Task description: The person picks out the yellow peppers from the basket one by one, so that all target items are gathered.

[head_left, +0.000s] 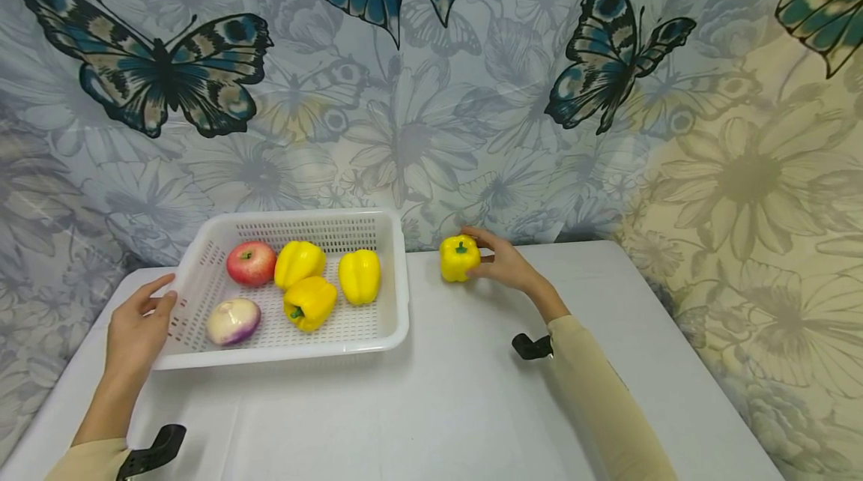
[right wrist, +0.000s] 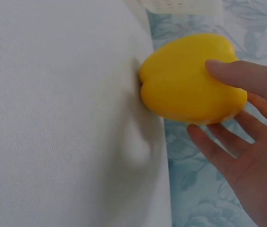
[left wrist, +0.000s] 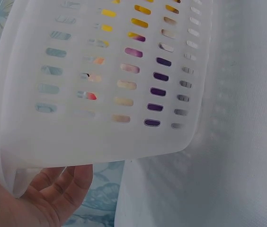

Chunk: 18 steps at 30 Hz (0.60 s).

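My left hand [head_left: 138, 325] grips the left edge of a white perforated plastic basket [head_left: 283, 358], thumb at the rim. In the left wrist view the fingers [left wrist: 79, 187] curl under the basket's rim. My right hand [head_left: 504, 264] holds a yellow bell pepper [head_left: 458, 259], stem up, to the right of the basket. The right wrist view shows the thumb [right wrist: 237, 74] on one side of this pepper and fingers at its other side. Inside the basket lie a red apple [head_left: 252, 264], a round white-and-purple vegetable [head_left: 233, 321] and three more yellow bell peppers [head_left: 359, 276].
A white-covered table [head_left: 458, 406] carries the basket near its back left. Behind it hangs a cloth [head_left: 431, 129] printed with butterflies and flowers. Black wrist mounts [head_left: 533, 347] jut out from both sleeves.
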Each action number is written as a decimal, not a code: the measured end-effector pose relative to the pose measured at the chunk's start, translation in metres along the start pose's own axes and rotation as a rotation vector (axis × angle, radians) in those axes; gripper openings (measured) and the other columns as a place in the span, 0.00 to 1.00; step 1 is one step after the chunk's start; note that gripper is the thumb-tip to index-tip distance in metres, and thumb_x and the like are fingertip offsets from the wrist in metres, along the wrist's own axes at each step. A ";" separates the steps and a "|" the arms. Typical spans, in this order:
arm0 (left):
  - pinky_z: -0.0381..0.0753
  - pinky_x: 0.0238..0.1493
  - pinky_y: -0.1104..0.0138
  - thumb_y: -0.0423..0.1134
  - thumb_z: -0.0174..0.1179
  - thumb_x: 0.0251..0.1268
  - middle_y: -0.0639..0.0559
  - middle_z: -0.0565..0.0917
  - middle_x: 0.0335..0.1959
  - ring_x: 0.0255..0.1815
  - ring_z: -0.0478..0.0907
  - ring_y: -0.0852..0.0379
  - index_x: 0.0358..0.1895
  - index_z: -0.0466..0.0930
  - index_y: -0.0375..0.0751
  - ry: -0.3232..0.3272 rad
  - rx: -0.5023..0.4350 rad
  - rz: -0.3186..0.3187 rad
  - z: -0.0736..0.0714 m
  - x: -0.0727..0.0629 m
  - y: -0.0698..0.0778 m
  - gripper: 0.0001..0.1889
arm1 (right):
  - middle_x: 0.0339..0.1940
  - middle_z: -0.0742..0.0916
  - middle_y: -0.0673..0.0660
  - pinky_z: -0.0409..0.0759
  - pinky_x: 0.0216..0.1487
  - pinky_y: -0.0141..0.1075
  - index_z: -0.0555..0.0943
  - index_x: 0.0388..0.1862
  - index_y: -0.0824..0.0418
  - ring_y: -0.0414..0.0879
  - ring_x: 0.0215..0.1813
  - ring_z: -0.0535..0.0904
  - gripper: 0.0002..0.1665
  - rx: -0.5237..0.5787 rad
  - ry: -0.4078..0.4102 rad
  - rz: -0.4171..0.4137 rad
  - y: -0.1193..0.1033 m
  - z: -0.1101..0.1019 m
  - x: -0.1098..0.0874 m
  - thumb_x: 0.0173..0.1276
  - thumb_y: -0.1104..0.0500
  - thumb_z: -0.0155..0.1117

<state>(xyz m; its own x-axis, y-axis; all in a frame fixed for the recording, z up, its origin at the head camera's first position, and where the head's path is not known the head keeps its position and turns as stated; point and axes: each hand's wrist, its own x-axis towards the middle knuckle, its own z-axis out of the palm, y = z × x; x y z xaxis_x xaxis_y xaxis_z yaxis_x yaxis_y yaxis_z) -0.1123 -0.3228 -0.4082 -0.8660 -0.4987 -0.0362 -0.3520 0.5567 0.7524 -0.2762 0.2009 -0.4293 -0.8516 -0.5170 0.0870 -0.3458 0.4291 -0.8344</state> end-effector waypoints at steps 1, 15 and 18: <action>0.71 0.24 0.71 0.47 0.41 0.78 0.29 0.75 0.59 0.27 0.69 0.72 0.75 0.60 0.43 -0.001 0.001 -0.001 0.000 0.000 0.000 0.27 | 0.73 0.69 0.61 0.73 0.62 0.51 0.61 0.76 0.61 0.61 0.69 0.66 0.49 -0.009 -0.001 -0.001 0.000 0.000 0.000 0.57 0.68 0.73; 0.70 0.25 0.72 0.46 0.42 0.78 0.29 0.75 0.59 0.28 0.68 0.74 0.75 0.60 0.42 -0.001 0.009 0.011 -0.001 0.000 0.001 0.27 | 0.76 0.65 0.61 0.65 0.66 0.59 0.62 0.75 0.63 0.60 0.74 0.60 0.47 -0.073 -0.033 -0.022 -0.020 -0.013 -0.001 0.60 0.64 0.74; 0.70 0.25 0.72 0.46 0.42 0.78 0.29 0.76 0.58 0.27 0.68 0.75 0.75 0.60 0.42 0.001 0.003 0.014 -0.001 0.000 0.002 0.27 | 0.76 0.64 0.61 0.64 0.66 0.59 0.62 0.75 0.65 0.60 0.75 0.58 0.45 -0.087 -0.048 -0.031 -0.029 -0.017 0.001 0.61 0.63 0.72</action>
<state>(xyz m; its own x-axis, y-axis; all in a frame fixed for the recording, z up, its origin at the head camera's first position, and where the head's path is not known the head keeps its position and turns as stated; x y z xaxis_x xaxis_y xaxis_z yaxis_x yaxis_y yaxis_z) -0.1123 -0.3222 -0.4064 -0.8704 -0.4917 -0.0255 -0.3415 0.5657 0.7506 -0.2736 0.2009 -0.3960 -0.8207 -0.5652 0.0842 -0.4063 0.4736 -0.7814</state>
